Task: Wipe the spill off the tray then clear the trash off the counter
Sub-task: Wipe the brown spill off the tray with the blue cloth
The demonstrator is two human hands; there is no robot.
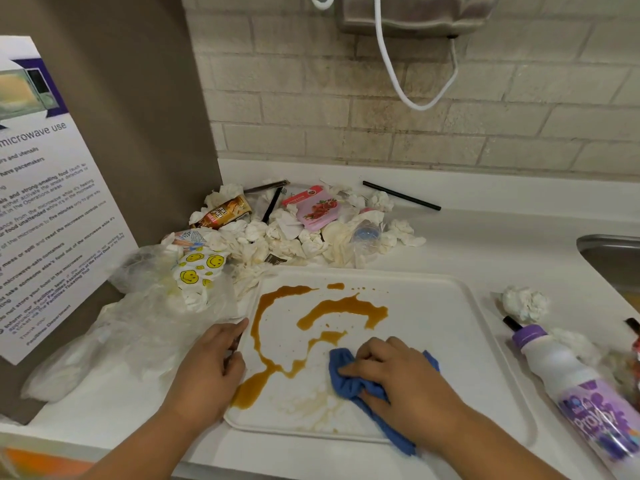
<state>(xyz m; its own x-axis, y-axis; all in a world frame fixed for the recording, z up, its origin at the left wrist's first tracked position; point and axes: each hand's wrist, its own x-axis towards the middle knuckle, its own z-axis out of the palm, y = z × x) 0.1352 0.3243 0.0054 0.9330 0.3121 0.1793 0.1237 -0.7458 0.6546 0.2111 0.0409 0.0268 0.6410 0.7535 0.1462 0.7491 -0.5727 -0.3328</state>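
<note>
Your right hand, fingers curled, grips a bunched blue cloth & presses it onto the near-centre of the white tray, touching the lower end of the brown spill, w/ pale smears nearer you. Your left hand holds the tray's left rim, thumb on top. Beyond the tray a trash pile of crumpled tissues & wrappers sits on the counter by the wall, w/ a black straw behind, a plastic bag at left, a purple-capped bottle & tissue ball at right.
</note>
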